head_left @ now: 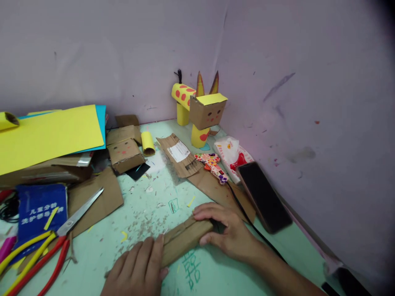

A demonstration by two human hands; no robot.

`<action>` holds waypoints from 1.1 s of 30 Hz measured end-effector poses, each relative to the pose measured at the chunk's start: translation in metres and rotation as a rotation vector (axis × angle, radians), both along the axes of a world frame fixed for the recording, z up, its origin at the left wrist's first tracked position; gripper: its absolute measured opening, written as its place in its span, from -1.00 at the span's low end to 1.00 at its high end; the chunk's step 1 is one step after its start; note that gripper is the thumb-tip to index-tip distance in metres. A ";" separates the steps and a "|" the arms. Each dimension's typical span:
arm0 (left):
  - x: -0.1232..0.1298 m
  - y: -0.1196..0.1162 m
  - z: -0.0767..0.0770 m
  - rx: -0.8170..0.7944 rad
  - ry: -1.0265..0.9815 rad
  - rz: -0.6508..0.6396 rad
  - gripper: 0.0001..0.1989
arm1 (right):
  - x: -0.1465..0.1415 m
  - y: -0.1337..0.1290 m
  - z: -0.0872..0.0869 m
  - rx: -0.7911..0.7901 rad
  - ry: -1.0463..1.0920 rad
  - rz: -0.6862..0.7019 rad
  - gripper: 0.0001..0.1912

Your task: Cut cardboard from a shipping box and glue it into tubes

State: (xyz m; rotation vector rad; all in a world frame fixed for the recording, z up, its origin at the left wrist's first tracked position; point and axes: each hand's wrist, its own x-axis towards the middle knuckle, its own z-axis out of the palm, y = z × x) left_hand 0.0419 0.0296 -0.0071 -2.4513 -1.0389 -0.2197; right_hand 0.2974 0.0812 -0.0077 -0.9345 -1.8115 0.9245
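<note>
Two pale walls (148, 53) meet in a corner behind a light green tabletop (240, 267) marked with green drawing and strewn with bits. At the left a big yellow sheet (52, 137) lies over a blue one, on top of other cardboard. Long scissors (66, 228) with red and yellow handles rest near the left edge, blades parted a little and pointing away from the person.

The person's left hand (138, 267) lies over one end of a folded cardboard piece (185, 242), its fingers held side by side and its thumb tip showing at the near edge. The right hand (228, 230) pinches the other end, thumb on the near side and fingers curled over the far edge. The piece sits between the two hands, just above or on the tabletop; I can't tell which.

Toward the corner stands a yellow animal figure (205, 113) with a cardboard head and pointed ears. A dark phone (263, 197) leans against a tissue pack (230, 152) on the right. A blue packet (27, 230) lies beside the scissors. Farther back are a small cardboard box (125, 154) with a drawn face, a flowered glue gun (216, 166) and a yellow tube (148, 144).
</note>
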 end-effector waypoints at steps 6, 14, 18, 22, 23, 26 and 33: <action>-0.001 -0.001 0.002 0.014 -0.016 0.014 -0.69 | -0.006 -0.006 0.024 0.222 -0.378 0.079 -0.65; 0.008 0.000 0.007 -0.013 -0.129 0.072 -0.70 | -0.041 -0.001 0.030 0.288 -0.840 0.296 -0.45; 0.009 -0.001 0.009 -0.052 -0.159 0.120 -0.68 | -0.051 -0.001 0.026 0.300 -0.913 0.267 -0.47; 0.010 0.001 0.013 -0.133 -0.228 0.169 -0.67 | -0.056 -0.003 0.023 0.277 -0.840 0.235 -0.46; 0.008 0.001 0.014 -0.179 -0.247 0.200 -0.65 | -0.056 -0.003 0.021 0.278 -0.800 0.230 -0.47; -0.008 0.000 0.019 -0.333 -0.325 0.270 -0.44 | -0.055 -0.002 0.015 0.309 -0.737 0.206 -0.51; -0.066 -0.013 0.040 -0.505 -0.509 0.343 -0.23 | -0.049 0.000 0.010 0.407 -0.699 0.203 -0.51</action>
